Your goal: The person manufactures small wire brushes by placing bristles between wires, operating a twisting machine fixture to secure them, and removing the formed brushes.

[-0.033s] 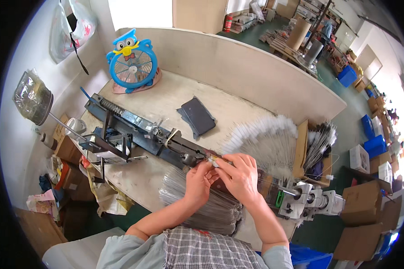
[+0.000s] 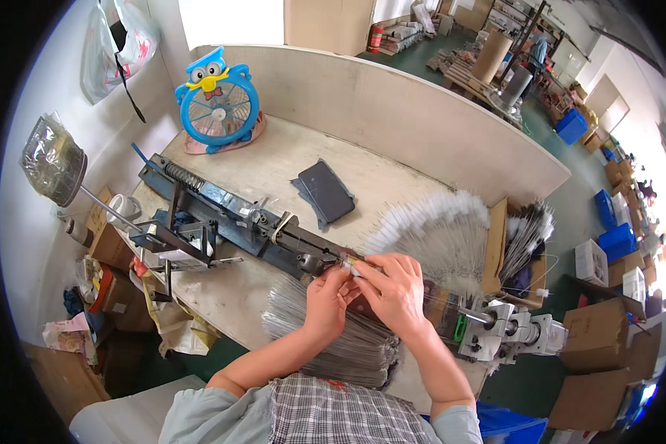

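A long dark metal machine [image 2: 237, 222] lies slantwise across the workbench [image 2: 288, 163]. My left hand [image 2: 324, 297] and my right hand [image 2: 394, 290] meet over its middle. The fingertips of both pinch a thin wire piece [image 2: 351, 265] right at the machine's body. Just beyond my right hand, a fan of thin wires with white fluffy tips [image 2: 436, 229] is spread out. A heap of grey wires [image 2: 333, 340] lies under my forearms at the bench's near edge.
A blue owl-shaped fan [image 2: 218, 100] stands at the back left, with a dark flat case [image 2: 324, 191] near the middle. A silver motor block [image 2: 507, 329] sits at the machine's right end. A white mug [image 2: 124, 207], boxes and blue crates [image 2: 616, 240] surround the bench.
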A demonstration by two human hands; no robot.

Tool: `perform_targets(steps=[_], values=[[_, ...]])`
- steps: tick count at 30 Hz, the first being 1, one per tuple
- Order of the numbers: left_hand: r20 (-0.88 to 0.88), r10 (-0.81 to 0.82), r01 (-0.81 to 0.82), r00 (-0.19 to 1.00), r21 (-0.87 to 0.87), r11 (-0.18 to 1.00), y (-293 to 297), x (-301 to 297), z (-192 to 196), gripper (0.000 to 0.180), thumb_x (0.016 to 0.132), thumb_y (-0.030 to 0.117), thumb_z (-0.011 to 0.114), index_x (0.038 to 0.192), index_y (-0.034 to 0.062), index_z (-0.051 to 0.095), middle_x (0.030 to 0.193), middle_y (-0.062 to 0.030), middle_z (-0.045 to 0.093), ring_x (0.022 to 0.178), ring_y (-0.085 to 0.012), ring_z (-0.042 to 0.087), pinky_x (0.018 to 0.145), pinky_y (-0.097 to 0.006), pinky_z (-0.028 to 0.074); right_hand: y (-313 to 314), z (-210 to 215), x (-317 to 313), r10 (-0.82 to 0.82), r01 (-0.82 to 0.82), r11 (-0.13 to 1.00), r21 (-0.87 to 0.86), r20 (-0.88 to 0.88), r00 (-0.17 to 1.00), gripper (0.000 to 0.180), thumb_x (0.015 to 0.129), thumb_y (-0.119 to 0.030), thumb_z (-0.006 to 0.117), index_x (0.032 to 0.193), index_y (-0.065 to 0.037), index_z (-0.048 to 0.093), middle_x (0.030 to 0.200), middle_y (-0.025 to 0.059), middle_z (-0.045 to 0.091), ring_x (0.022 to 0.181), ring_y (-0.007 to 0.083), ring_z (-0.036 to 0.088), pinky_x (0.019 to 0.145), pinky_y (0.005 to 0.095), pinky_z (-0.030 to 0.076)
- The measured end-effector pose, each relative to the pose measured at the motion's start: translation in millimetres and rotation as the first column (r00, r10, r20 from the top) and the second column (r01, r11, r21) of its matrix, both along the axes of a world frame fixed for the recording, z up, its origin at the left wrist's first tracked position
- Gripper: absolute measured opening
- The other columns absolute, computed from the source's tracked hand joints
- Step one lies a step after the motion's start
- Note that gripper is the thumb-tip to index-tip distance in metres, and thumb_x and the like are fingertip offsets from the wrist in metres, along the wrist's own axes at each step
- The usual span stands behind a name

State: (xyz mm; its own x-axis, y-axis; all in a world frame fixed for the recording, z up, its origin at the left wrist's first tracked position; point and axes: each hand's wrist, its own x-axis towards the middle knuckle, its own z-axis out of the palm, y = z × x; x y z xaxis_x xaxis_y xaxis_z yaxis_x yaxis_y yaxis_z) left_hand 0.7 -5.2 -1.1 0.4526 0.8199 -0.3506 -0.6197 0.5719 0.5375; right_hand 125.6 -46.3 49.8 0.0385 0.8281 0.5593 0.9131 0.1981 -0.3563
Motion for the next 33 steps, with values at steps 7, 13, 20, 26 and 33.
perform_targets(steps=[7, 13, 20, 26, 33], values=[[-0.044, 0.001, -0.001, 0.999, -0.008, 1.0, -0.2, 0.8, 8.9, 0.008, 0.089, 0.011, 0.056, 0.093, 0.0053, 0.057, 0.09, -0.0034, 0.061, 0.084, -0.0139, 0.061, 0.076, -0.029, 0.049, 1.7, 2.3, -1.9, -0.006, 0.006, 0.999, -0.036, -0.008, 1.0, 0.025, 0.07, -0.014, 0.072, 0.094, -0.011, 0.07, 0.094, 0.0027, 0.064, 0.09, 0.023, 0.059, 0.081, 0.0374, 0.042], [0.018, 0.003, -0.002, 1.0, -0.041, 0.999, -1.1, -2.1, 11.7, 0.008, 0.089, 0.012, 0.055, 0.093, 0.005, 0.056, 0.091, -0.0046, 0.062, 0.086, -0.015, 0.061, 0.078, -0.03, 0.049, 4.7, -0.5, -10.8, -0.066, 0.066, 0.998, -0.006, -0.057, 0.996, 0.032, 0.069, -0.015, 0.073, 0.099, -0.011, 0.067, 0.097, 0.0013, 0.063, 0.092, 0.0208, 0.058, 0.082, 0.036, 0.041], [-0.02, -0.031, 0.032, 0.999, 0.076, 0.997, -0.9, 0.6, 7.5, 0.011, 0.089, 0.008, 0.055, 0.098, 0.0025, 0.057, 0.095, -0.0057, 0.063, 0.086, -0.0133, 0.062, 0.078, -0.028, 0.049, -6.9, -1.4, -3.1, -0.11, 0.108, 0.992, 0.059, 0.024, 0.994, 0.027, 0.07, -0.016, 0.072, 0.096, -0.011, 0.068, 0.098, 0.0003, 0.063, 0.092, 0.0194, 0.059, 0.081, 0.0353, 0.041], [-0.071, 0.001, 0.005, 0.997, 0.086, 0.996, -1.0, 1.8, 9.6, 0.01, 0.088, 0.004, 0.056, 0.098, 0.0022, 0.057, 0.092, -0.0044, 0.063, 0.082, -0.0116, 0.062, 0.076, -0.027, 0.05, -6.7, -3.3, -0.4, -0.081, 0.079, 0.996, 0.052, 0.032, 0.996, 0.024, 0.07, -0.015, 0.072, 0.094, -0.013, 0.069, 0.095, 0.0007, 0.063, 0.089, 0.0196, 0.059, 0.081, 0.0362, 0.042], [-0.052, 0.009, -0.006, 0.999, 0.062, 0.998, -0.9, 4.8, 8.6, 0.007, 0.088, 0.005, 0.056, 0.095, 0.0045, 0.057, 0.09, -0.0037, 0.063, 0.081, -0.012, 0.062, 0.076, -0.028, 0.05, -2.0, -6.2, 3.3, -0.046, 0.046, 0.997, 0.061, 0.007, 0.999, 0.025, 0.069, -0.014, 0.072, 0.093, -0.011, 0.068, 0.093, 0.0005, 0.063, 0.087, 0.0193, 0.06, 0.08, 0.035, 0.042]])
